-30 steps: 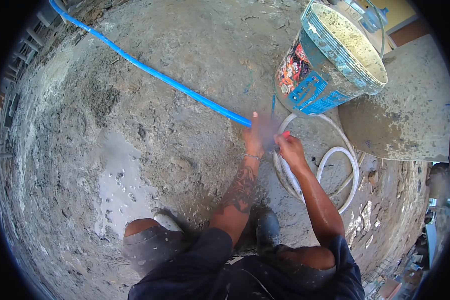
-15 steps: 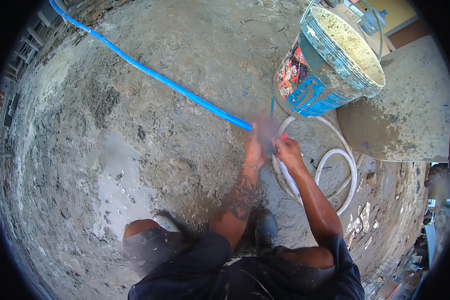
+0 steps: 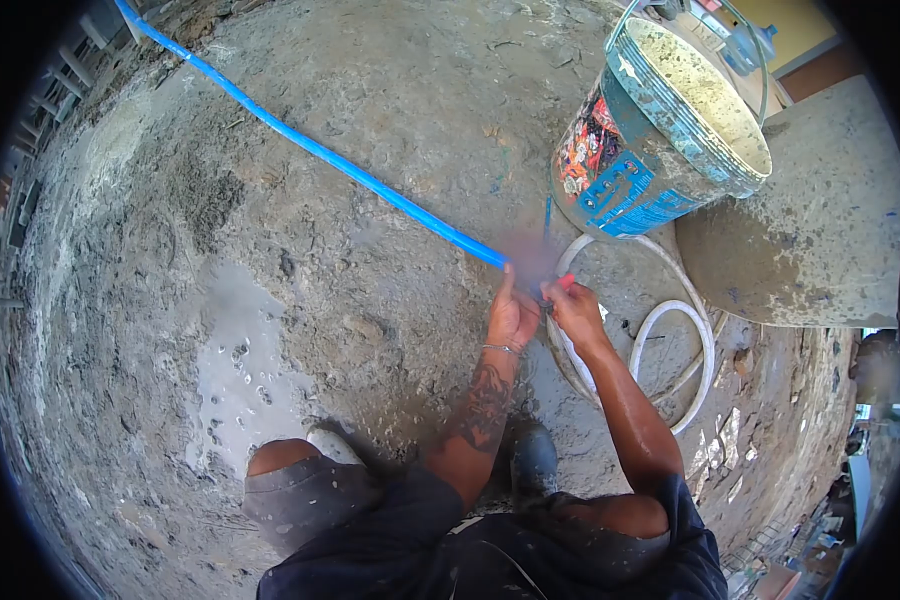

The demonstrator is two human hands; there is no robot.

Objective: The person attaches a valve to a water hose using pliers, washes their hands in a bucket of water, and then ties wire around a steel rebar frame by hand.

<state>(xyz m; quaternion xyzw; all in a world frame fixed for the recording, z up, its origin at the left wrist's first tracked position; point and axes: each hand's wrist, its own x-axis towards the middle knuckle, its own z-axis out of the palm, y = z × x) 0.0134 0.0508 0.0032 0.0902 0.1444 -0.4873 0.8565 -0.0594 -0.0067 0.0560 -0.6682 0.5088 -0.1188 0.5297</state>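
A long blue hose (image 3: 350, 173) runs from the upper left down to my hands. My left hand (image 3: 512, 318) is closed around its near end, with the thumb along it. Close beside it, my right hand (image 3: 576, 312) pinches a small red piece (image 3: 566, 281) at the hose's end. A blurry smudge over this spot hides the joint and what exactly the red piece is. A white hose (image 3: 638, 345) lies in loose loops on the ground, passing just under and right of my right hand.
A paint-stained bucket (image 3: 620, 165) with a raised handle stands ahead to the right, beside a large grey curved surface (image 3: 800, 230). Wet, muddy ground (image 3: 390, 90) spreads around, with a pale puddle (image 3: 245, 360) at left. My boot (image 3: 534, 460) is below my hands.
Both hands stay together at the blue hose's end, shifted very slightly. My left hand has turned a little, showing more of the palm. The bucket and white hose have not moved.
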